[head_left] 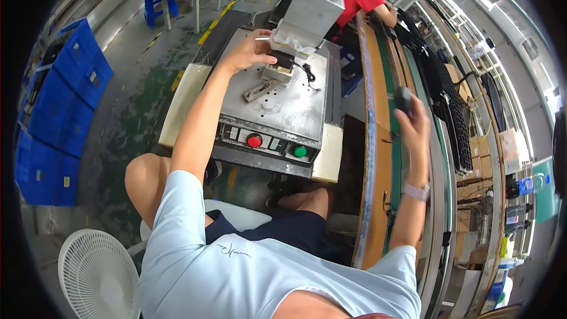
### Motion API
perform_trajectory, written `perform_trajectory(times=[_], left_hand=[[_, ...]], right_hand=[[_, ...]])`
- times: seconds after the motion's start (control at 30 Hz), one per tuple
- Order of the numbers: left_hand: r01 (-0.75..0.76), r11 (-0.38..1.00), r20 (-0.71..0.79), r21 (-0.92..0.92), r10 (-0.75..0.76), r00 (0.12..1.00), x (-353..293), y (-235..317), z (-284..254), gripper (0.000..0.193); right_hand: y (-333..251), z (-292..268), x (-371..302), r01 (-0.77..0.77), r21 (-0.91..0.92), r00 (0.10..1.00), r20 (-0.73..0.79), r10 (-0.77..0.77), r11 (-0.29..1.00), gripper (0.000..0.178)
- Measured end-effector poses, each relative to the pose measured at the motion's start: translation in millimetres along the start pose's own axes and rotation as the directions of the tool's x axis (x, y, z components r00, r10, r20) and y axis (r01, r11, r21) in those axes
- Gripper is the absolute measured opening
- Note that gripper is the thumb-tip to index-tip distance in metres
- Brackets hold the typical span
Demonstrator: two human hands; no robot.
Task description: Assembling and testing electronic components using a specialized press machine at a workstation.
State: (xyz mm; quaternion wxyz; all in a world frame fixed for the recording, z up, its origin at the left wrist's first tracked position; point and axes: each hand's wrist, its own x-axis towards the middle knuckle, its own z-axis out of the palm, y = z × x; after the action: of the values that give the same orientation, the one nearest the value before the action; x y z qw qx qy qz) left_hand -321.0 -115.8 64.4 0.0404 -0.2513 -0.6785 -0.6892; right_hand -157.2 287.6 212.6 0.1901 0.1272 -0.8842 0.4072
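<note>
My left hand (251, 53) reaches to the machine's worktable (236, 115). Its thumb lies against a small black part (283, 60) seated in a metal fixture (276, 74), and the fingers curl behind it, partly hidden. A thin black cable (308, 73) trails from there onto the metal plate. Just above the fixture hangs the grey press head (310, 15). Out to the right, my right hand (416, 123) is closed around a dark, blocky object (403, 99), blurred by motion, over the conveyor line.
The machine's front carries a red button (254, 140) and a green button (300, 152). Black parts (449, 121) line the bench at right. Blue bins (62, 112) and a white fan (99, 274) stand at left. A person in a red shirt (361, 0) sits beyond the press.
</note>
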Motion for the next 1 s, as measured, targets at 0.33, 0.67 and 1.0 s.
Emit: perform_trajectory(times=[0.33,0.67,1.0], left_hand=[[-0.08,0.281,-0.203,-0.956,-0.443,0.873,-221.5,60.7,62.2,0.048],[0.202,0.979,-0.711,-0.016,-0.153,0.686,-230.1,2.2,41.1,0.039],[-0.114,0.993,-0.103,0.036,0.117,0.988,-157.7,96.8,117.7,0.045]], right_hand=[[57.6,239.7,98.5,0.342,-0.139,0.908,0.305,-0.289,0.929,0.056],[0.3,189.9,30.3,0.521,-0.398,0.575,0.817,0.034,0.755,0.109],[-46.4,192.5,-78.1,-0.228,0.433,0.776,0.621,-0.106,0.872,0.058]])
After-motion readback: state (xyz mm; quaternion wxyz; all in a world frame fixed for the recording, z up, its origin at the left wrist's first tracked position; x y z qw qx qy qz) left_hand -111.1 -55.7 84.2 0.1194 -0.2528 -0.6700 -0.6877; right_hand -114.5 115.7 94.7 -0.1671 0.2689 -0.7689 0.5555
